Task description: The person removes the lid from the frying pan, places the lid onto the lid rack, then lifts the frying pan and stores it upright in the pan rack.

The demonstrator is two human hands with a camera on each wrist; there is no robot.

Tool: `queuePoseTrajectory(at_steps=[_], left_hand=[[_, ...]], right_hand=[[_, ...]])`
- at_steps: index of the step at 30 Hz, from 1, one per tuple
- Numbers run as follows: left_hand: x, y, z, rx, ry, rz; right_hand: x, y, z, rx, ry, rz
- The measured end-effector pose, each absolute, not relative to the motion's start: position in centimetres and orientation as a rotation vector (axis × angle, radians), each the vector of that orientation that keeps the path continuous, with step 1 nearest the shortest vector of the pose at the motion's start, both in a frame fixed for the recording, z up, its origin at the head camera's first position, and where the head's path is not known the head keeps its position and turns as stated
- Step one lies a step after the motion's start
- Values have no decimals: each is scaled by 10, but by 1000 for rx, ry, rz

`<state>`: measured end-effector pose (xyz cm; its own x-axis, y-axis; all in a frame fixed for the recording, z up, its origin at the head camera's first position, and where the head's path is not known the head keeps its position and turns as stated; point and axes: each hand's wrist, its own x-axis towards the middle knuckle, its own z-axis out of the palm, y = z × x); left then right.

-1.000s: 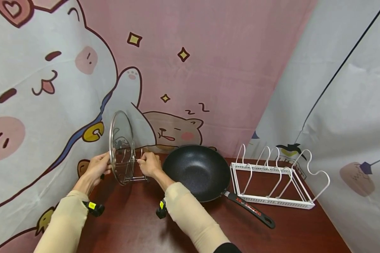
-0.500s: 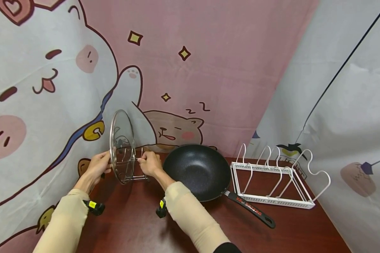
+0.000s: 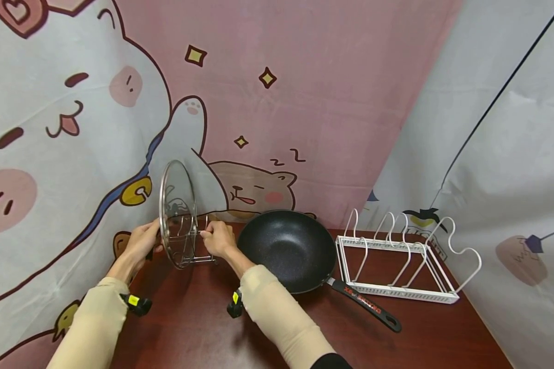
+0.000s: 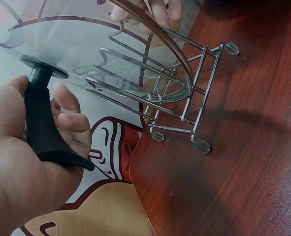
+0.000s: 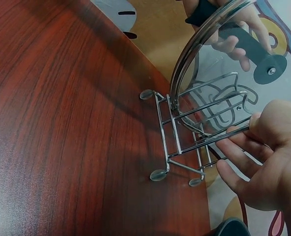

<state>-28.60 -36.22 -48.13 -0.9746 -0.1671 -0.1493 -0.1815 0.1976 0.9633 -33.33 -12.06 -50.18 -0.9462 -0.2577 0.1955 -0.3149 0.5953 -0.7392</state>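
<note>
A glass lid [image 3: 179, 200] with a metal rim stands on edge in a small chrome wire rack [image 5: 177, 132] on the table. Its black handle [image 4: 41, 125] faces my left hand [image 3: 140, 243]. That hand is cupped loosely about the handle, thumb at one side and fingers relaxed, with gaps showing between fingers and handle in the left wrist view. My right hand [image 3: 219, 239] pinches an upper wire of the rack between thumb and fingers. Beside this hand rests a black wok [image 3: 286, 251], its long handle pointing toward the front right.
A white rack [image 3: 397, 292] with several curved dividers stands at the right of the table [image 3: 189, 323]. Behind everything hangs a printed cloth [image 3: 328, 102], close against the table's back edge. Round feet [image 4: 202, 146] support the wire rack.
My left hand has drawn back slightly to the left, and the fingertip seen at the lid's rim has gone from there. The lid, rack and right hand stay put.
</note>
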Motion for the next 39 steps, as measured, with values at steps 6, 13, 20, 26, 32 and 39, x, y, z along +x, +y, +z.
queuePoseTrajectory(at_steps=[6,13,20,26,32,39], left_hand=[[-284,-363,-480,-321,2510,1889],[-285,-361,-479,-269,2587,1852],[-280,-359,-479,-195,2707,1748],[-274,-359,-481,-178,2780,1646],[-271,-358,-482,-184,2955,1502],[-270,-355,-482,-176,3120,1434]], right_hand=[[-334,-122,-496,485,-2793,1300],[-361,-131,-530,502,-2749,1190],[-349,-125,-511,503,-2801,1251],[-352,-127,-523,471,-2785,1354],[-328,-116,-491,463,-2806,1446],[-327,-111,-488,490,-2817,1493]])
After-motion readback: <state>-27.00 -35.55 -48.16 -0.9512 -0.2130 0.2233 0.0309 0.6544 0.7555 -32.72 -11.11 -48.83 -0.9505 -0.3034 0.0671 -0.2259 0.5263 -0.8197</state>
